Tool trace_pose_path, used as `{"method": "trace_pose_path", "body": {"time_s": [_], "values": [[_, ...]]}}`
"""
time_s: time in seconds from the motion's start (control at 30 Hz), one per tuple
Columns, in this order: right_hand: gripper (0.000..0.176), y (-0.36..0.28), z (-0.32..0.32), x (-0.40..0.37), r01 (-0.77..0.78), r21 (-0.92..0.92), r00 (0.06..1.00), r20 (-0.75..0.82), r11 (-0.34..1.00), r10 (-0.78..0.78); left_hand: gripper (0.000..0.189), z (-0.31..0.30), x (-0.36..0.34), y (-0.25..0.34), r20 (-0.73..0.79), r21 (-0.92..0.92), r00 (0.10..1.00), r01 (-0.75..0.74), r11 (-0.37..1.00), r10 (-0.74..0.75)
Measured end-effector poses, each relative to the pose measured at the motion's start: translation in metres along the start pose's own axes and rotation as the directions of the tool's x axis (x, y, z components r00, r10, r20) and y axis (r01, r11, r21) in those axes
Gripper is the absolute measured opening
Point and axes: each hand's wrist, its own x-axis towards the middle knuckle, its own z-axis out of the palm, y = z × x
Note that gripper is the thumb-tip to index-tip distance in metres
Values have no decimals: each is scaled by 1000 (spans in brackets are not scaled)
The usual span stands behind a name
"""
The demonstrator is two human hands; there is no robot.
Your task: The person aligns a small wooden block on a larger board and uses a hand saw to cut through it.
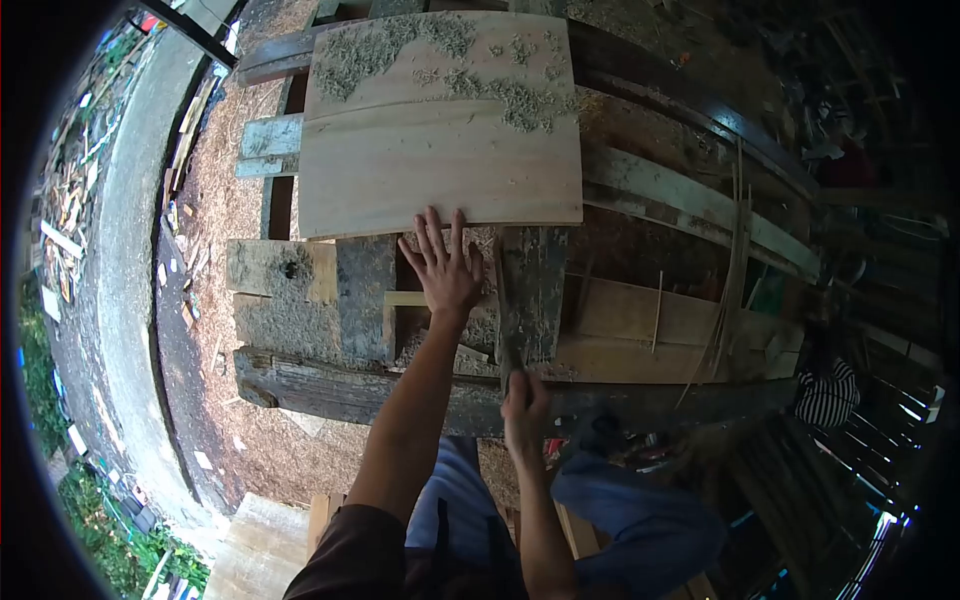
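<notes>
A wide, pale wooden board [440, 165] lies on a rough slatted timber bench, with curly shavings scattered over its far half. Fingers spread, my left hand [445, 272] rests at the board's near edge, its fingertips on the wood. My right hand [524, 400] is closed at the bench's front beam, below and to the right of my left hand. A narrow, dark, upright shape extends from it towards the board; blur hides what it is.
The dark front beam [330, 388] of the bench runs across in front of my legs. Thin wood strips [735, 270] and planks [640, 315] lie to the right. Sawdust covers the ground at left, beside a concrete strip [135, 250]. Striped cloth [828, 393] shows at right.
</notes>
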Motion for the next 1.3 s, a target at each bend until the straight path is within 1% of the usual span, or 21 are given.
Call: {"method": "trace_pose_path", "body": {"time_s": [0.03, 0.07, 0.13, 0.2, 0.27, 0.4, 0.47, 0.5, 0.57, 0.67, 0.8, 0.87, 0.9, 0.97, 1.0, 1.07, 1.1, 1.17, 1.2, 1.27, 1.3], "values": [[34, 5, 0, -6, 49, 4, 998, -45, 999, -49, 67, 0, 8, 4, 4, -11, 1000, 6, 1000, -6], [34, -5, -6, -14, 75, 2, 996, -43, 997, -75, 67, 2, 14, 7, -19, -21, 1000, 10, 1000, -11], [35, -32, -15, -49, -60, 130, 998, 26, 990, 57, 67, 2, 7, 3, -14, -24, 1000, -2, 1000, 1], [34, -31, -2, -16, -61, 115, 998, 9, 991, 60, 68, 5, 7, 3, -36, -18, 999, -18, 1000, 17], [34, -19, 16, 29, 107, -11, 994, 5, 994, -107, 70, 6, 7, 2, -33, -33, 999, 3, 999, -4], [36, -10, -3, -13, 69, 9, 998, 1, 998, -69, 70, 10, 8, 1, -56, 5, 998, 2, 1000, -1], [36, 7, -16, -36, 129, -79, 991, -21, 989, -131, 70, 7, 8, 3, -33, -27, 999, 7, 1000, -8], [36, 5, -16, -33, 122, -77, 992, -30, 990, -124, 70, 8, 5, 4, -25, -29, 1000, -1, 1000, 0], [36, -7, -8, -2, 174, -109, 984, -4, 979, -175, 71, 10, 8, 2, -43, -39, 999, -4, 999, 3], [39, -22, 7, 28, 159, -87, 987, 46, 983, -155, 72, 11, 8, 1, -31, -17, 1000, -2, 1000, 1], [38, -5, 2, 4, 108, -25, 994, 2, 994, -108, 69, 9, 16, 1, -33, -19, 999, -15, 1000, 14], [35, -7, -4, -16, 31, 33, 1000, -5, 999, -31, 69, 8, 8, 2, -31, -12, 999, -16, 1000, 15], [35, 0, 2, -5, 26, 35, 1000, -12, 999, -26, 69, 5, 9, 3, -20, -18, 1000, -8, 1000, 8], [33, 13, 19, 36, 183, -33, 983, 0, 983, -183, 69, 11, 9, 3, -34, -9, 999, -16, 1000, 16], [33, 9, 21, 36, 189, -29, 982, 3, 982, -189, 69, 10, 12, 2, -48, 10, 999, -15, 1000, 15], [34, 0, 17, 27, 117, 23, 991, 66, 993, -119, 68, 9, 17, -1, -51, 5, 999, -18, 1000, 18], [34, -5, 5, 8, 108, 13, 992, 61, 994, -109, 68, 8, 11, 2, -40, -8, 999, -20, 1000, 20], [33, -18, -7, -18, -47, 110, 996, 84, 993, 38, 68, 10, 17, 4, -55, -24, 998, -40, 999, 39], [33, -14, -5, -16, -53, 101, 995, 89, 993, 44, 67, 10, 12, 1, -53, -27, 998, -31, 999, 30], [32, 0, -3, -7, 78, 4, 997, 23, 997, -78, 67, 8, 6, 1, -30, -28, 999, -16, 999, 15], [32, 0, 0, 8, 85, 2, 996, 22, 996, -85, 68, 7, 11, 3, -30, -26, 999, -17, 1000, 17]]}}
